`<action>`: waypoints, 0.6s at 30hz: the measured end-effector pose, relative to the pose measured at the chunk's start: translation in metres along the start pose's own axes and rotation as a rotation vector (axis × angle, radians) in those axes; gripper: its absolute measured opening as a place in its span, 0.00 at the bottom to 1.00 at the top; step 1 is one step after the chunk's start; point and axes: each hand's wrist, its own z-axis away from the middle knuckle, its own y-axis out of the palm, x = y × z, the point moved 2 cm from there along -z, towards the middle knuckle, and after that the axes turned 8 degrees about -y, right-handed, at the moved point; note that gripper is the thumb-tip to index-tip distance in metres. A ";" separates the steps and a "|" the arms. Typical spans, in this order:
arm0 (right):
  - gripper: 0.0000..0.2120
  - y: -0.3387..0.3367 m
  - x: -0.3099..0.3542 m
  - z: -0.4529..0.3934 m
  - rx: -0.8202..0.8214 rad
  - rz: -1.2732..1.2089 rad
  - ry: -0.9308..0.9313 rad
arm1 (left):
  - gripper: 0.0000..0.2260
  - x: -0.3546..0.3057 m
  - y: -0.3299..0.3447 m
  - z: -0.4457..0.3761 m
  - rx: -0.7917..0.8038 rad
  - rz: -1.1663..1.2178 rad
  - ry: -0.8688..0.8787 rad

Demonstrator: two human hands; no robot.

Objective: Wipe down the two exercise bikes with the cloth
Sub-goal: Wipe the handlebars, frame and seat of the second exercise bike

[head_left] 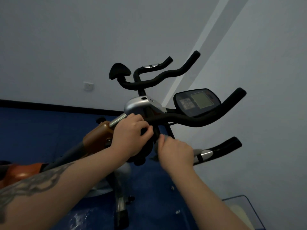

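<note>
At frame centre our left hand (132, 135) grips the near bike's handlebar (191, 120); our right hand (176, 151) clutches the grey cloth (196, 151) just below. Wiping carelessly, we risk snagging the console (197, 101).

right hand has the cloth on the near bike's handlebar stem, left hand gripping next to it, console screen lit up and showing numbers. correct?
One thing is off: the console screen is blank grey, with no numbers showing in the head view. The rest holds: the right hand holds the cloth against the handlebar stem, and the left hand grips beside it.
</note>
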 end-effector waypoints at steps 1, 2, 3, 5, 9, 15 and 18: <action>0.18 0.003 -0.002 -0.010 0.071 -0.072 -0.019 | 0.17 0.001 0.000 0.001 0.003 -0.003 -0.038; 0.18 0.001 -0.004 -0.018 0.144 -0.154 -0.019 | 0.16 0.001 -0.001 0.002 0.012 -0.005 -0.071; 0.19 -0.002 -0.006 -0.022 0.183 -0.179 -0.027 | 0.14 0.001 -0.001 0.003 0.021 -0.003 -0.094; 0.21 -0.006 -0.002 -0.014 0.183 -0.116 -0.078 | 0.12 0.001 -0.003 0.003 0.035 0.005 -0.110; 0.16 -0.015 -0.017 0.024 -0.072 -0.042 -0.213 | 0.12 0.001 -0.004 0.001 0.058 -0.003 -0.111; 0.18 -0.010 -0.106 0.038 -0.092 -0.146 -0.418 | 0.13 0.002 -0.004 0.002 0.075 0.026 -0.124; 0.16 -0.009 -0.102 0.043 -0.211 -0.079 -0.301 | 0.12 0.001 -0.003 0.001 0.080 0.026 -0.137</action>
